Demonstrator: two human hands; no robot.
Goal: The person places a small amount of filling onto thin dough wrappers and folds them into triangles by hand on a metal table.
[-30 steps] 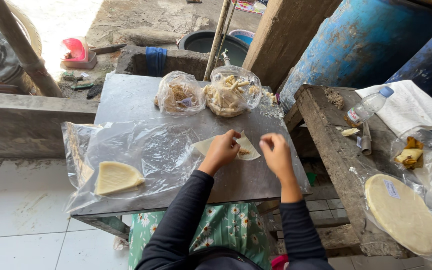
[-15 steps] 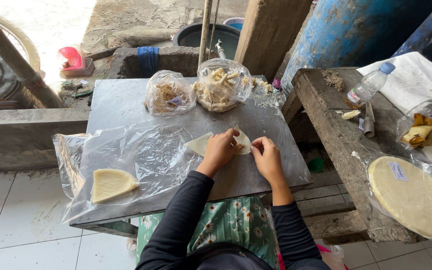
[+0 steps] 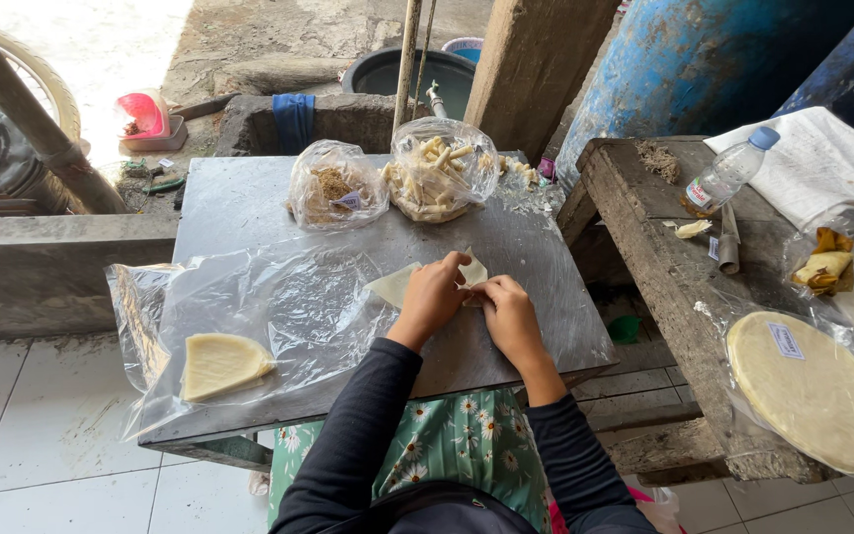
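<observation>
At table point(image 3: 249, 213) centre, both hands pinch one pale wrapper point(image 3: 394, 286). Left hand point(image 3: 434, 297) covers its middle; right hand point(image 3: 508, 314) closes on the right corner. Wrapper's long axis runs left-right, free corner pointing left.

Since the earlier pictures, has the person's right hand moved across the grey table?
Yes. The right hand has shifted left, closing the gap to the left hand, judged against the table's right edge. Both now pinch the thin pale wrapper.
</observation>
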